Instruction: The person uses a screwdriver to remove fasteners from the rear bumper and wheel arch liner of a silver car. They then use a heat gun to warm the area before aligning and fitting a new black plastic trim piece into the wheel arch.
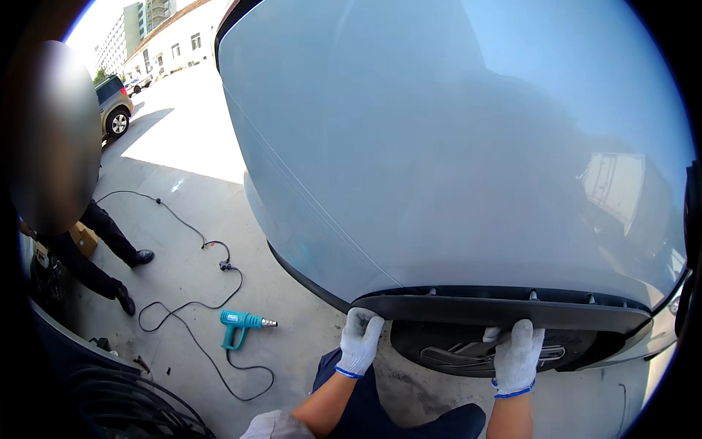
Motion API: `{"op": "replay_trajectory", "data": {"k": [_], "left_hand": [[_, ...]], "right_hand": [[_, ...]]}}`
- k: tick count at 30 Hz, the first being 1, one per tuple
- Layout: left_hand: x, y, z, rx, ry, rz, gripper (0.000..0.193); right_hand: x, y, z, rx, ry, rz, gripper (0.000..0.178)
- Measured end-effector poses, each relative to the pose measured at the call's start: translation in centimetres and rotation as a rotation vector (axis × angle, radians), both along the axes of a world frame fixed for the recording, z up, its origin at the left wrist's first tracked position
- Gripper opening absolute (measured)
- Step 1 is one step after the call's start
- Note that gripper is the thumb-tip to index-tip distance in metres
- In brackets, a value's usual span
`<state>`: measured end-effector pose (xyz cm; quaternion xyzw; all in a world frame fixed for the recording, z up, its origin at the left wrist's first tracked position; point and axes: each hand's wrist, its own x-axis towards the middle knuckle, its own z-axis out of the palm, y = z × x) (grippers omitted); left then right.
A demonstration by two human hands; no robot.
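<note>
A long black plastic trim strip [468, 310] runs along the near edge of a large, glossy grey-blue car body panel [409, 161]. Clips or pegs show in the gap between strip and panel. At the strip's left end, my left hand [360, 341], in a white knit glove with a blue cuff, has its fingers curled onto the edge. My right hand [516, 357], gloved alike, grips the lower edge farther right, its fingertips partly hidden. Below the strip lies a dark rounded part [446, 345] with bright metallic pieces. Thin, pale lines cross the panel's left side.
A teal heat gun [240, 323] lies on the concrete floor to the left, its black cord [194, 304] looping across the ground. Another person's dark-trousered legs [102, 245] stand farther left, by a cardboard box [84, 238]. Black coiled hose or cable [121, 395] sits at lower left. A parked car [113, 110] stands beyond.
</note>
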<state>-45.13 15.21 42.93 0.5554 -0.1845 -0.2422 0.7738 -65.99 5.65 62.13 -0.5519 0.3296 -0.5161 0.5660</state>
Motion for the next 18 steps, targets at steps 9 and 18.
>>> {"op": "replay_trajectory", "data": {"k": [9,18], "left_hand": [[2.3,0.9,1.7,-0.444,-0.919,-0.471,0.015],[6.1,-6.7,4.2,-1.104,-1.639,-0.387,0.017]], "right_hand": [[2.2,-0.1,-3.8,0.026,-0.01,-0.082,0.089],[4.1,0.1,-3.4,0.009,-0.045,-0.175,0.106]]}}
